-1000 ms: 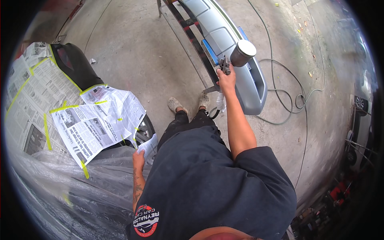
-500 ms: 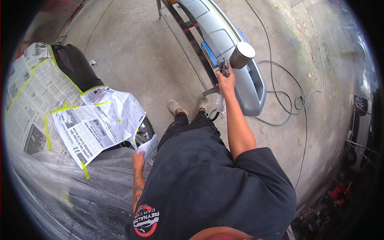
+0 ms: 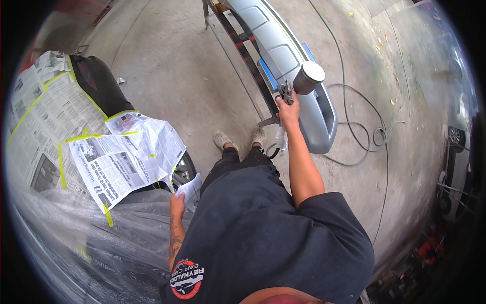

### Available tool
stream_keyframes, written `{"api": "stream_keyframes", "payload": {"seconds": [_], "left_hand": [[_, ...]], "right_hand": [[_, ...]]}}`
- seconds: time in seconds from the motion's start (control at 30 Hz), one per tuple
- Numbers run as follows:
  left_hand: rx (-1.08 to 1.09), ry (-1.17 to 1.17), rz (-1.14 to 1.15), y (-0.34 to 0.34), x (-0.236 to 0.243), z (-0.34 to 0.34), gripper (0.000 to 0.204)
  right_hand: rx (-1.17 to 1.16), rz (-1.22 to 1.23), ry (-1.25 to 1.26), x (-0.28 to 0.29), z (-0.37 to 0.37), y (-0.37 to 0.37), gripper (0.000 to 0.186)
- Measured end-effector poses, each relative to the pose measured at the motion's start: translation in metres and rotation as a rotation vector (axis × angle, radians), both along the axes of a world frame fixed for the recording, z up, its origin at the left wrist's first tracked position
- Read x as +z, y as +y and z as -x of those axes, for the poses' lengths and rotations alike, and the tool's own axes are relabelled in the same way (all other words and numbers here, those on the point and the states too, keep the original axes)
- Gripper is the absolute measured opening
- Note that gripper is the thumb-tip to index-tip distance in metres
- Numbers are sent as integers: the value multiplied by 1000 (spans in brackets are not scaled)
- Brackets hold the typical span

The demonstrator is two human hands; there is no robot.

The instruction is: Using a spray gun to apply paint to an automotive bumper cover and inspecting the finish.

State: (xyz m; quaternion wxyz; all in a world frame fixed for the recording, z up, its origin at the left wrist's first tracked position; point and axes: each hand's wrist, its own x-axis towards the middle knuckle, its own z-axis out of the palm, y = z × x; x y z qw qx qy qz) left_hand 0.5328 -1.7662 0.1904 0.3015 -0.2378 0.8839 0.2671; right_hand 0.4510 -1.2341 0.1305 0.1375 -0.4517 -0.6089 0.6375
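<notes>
Spray gun (image 3: 298, 83), with its round metal cup, sits clamped in our right hand (image 3: 288, 112) and has crept slightly further along the smooth grey bumper (image 3: 283, 61) just beyond our knuckles; we judge the pass is advancing. Our left hand (image 3: 177, 205) closes on a crumpled pale cloth (image 3: 190, 188), beside newspaper masking (image 3: 121, 157).

R arm stretched fwd, right hand (image 3: 288, 112) grip closed; left hand (image 3: 177, 201) low, closed.

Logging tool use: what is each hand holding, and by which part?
Right hand: spray gun, by its handle under the cup. Left hand: white cloth, by its lower edge.
</notes>
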Motion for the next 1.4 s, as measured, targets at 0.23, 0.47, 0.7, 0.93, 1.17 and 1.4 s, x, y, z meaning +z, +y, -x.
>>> {"api": "stream_keyframes", "payload": {"seconds": [0.23,0.47,0.7,0.93,1.17,1.4], "left_hand": [[-21,-19,9,12,10,2,36],[13,4,-26,10,5,-1,35],[-8,29,-32,11,2,-3,35],[-3,18,-30,26,13,0,35],[0,12,-19,33,13,0,37],[-19,19,-67,9,-14,-8,38]], "right_hand": [[5,-4,-20,-2,-1,1,59],[-6,15,-36,4,0,2,61],[-2,10,-34,7,-2,4,58],[1,21,-51,18,-4,2,56],[-16,1,-5,8,-8,5,56],[-24,1,-4,14,-9,7,54]]}}
